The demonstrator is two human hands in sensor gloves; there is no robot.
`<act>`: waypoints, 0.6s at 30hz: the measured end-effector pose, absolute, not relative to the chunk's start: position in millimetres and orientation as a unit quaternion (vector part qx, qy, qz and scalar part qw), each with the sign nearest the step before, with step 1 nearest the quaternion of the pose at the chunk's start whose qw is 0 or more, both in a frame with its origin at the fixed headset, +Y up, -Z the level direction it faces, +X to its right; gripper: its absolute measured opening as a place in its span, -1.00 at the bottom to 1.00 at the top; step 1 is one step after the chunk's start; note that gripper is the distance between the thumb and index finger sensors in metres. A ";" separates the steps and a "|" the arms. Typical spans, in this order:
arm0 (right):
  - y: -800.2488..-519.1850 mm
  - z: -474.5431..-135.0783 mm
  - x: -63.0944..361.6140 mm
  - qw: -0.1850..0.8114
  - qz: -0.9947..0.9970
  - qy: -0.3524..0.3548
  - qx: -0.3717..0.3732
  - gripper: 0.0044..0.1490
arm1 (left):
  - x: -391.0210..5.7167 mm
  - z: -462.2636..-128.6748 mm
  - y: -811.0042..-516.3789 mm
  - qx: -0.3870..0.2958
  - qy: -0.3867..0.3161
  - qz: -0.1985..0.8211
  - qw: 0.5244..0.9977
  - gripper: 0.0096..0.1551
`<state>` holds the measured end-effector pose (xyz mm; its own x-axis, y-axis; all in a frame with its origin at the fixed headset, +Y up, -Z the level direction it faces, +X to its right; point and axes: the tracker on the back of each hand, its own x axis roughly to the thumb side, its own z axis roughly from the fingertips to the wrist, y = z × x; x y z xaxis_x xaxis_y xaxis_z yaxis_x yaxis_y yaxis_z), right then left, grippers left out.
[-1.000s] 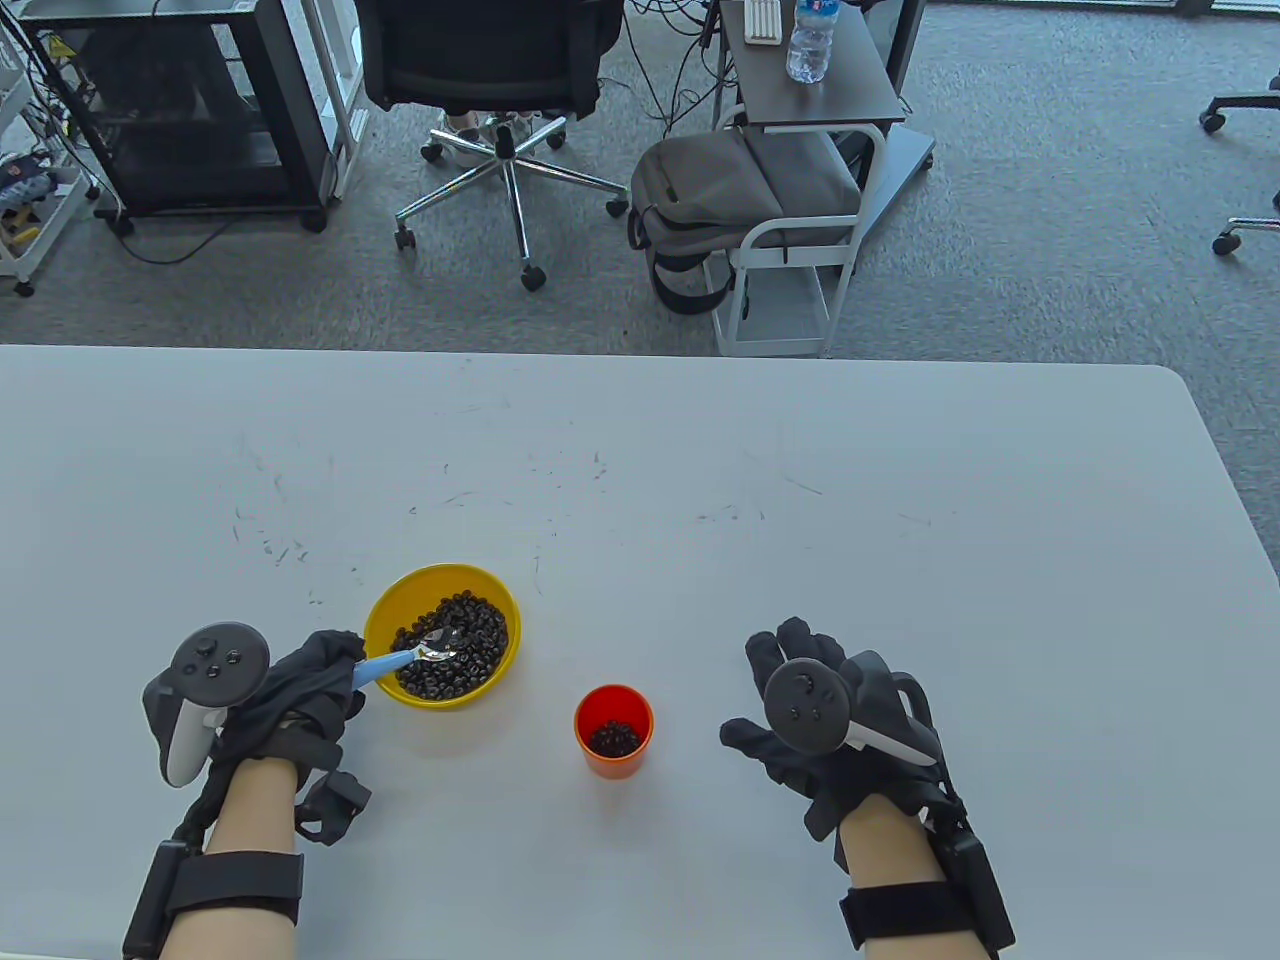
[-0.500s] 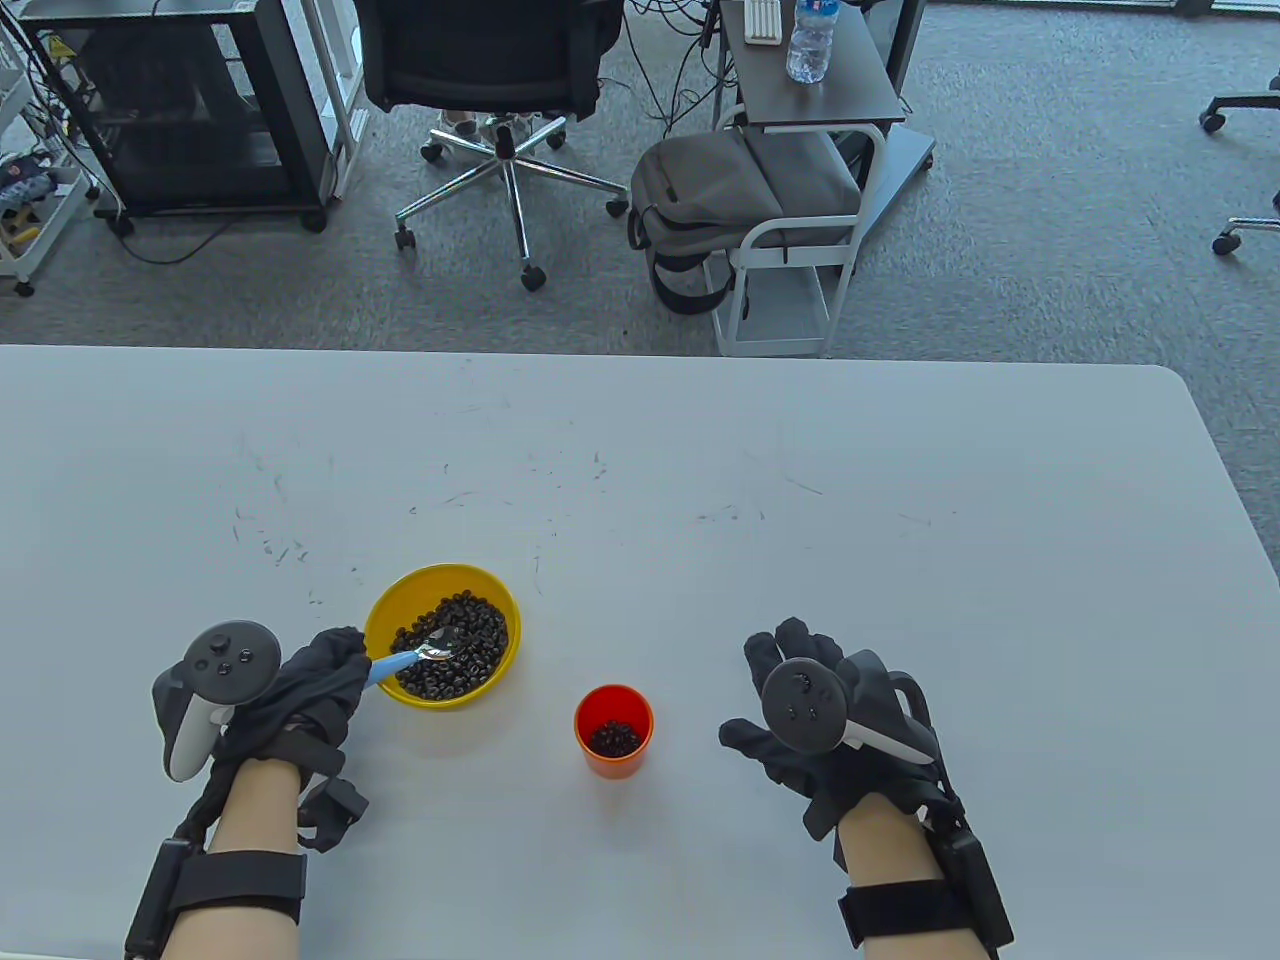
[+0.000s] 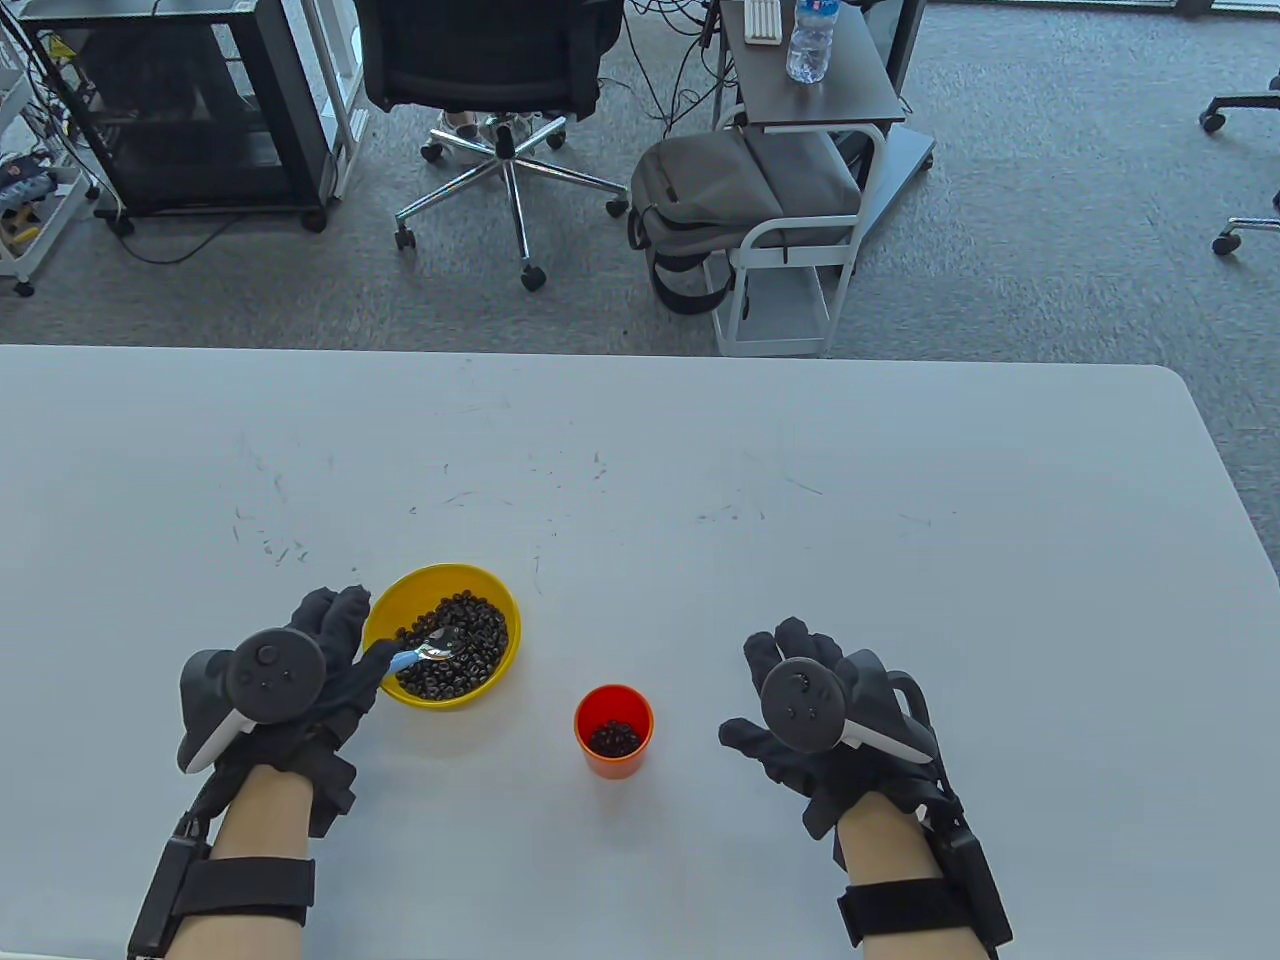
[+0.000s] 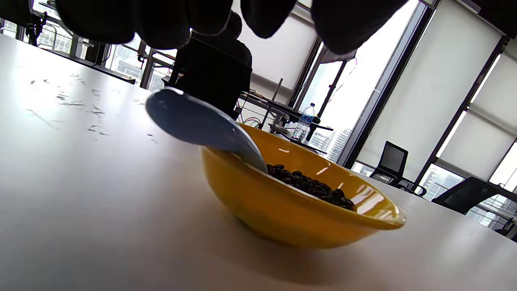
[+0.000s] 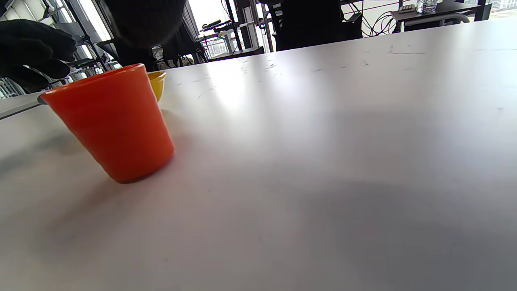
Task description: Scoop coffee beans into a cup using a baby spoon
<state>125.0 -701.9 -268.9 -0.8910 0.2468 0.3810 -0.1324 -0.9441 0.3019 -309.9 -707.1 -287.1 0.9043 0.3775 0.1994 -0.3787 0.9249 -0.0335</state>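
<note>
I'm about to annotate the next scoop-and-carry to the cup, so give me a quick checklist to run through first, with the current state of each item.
1. Spoon in hand: not ok. In the left wrist view its blue handle leans on the bowl rim with the left hand's fingers open above it.
2. Spoon head in the coffee beans: ok, it lies among them in the yellow bowl.
3. Spoon loaded: cannot tell.
4. Orange cup upright with room: ok, beans cover only its bottom.
5. Path from bowl to cup free: ok, bare table between them.
6. Right hand away from the cup: ok, it rests flat to the right.
</note>
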 end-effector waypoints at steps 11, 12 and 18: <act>-695.8 -266.8 126.5 0.099 0.967 0.104 0.213 0.12 | -270.4 -277.4 -689.0 0.019 -0.186 0.138 0.973 -0.15; -694.2 -266.2 126.9 0.098 0.967 0.098 0.213 0.12 | -266.6 -276.3 -687.7 0.022 -0.194 0.130 0.972 -0.15; -687.3 -263.0 131.4 0.099 0.972 0.065 0.204 0.12 | -248.7 -271.0 -685.3 0.020 -0.229 0.106 0.967 -0.13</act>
<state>131.4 -687.3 -263.0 -0.8975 0.2186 0.3829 -0.1658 -0.9721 0.1662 -248.7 -685.3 -271.0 0.8726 0.1966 0.4472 -0.2144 0.9767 -0.0109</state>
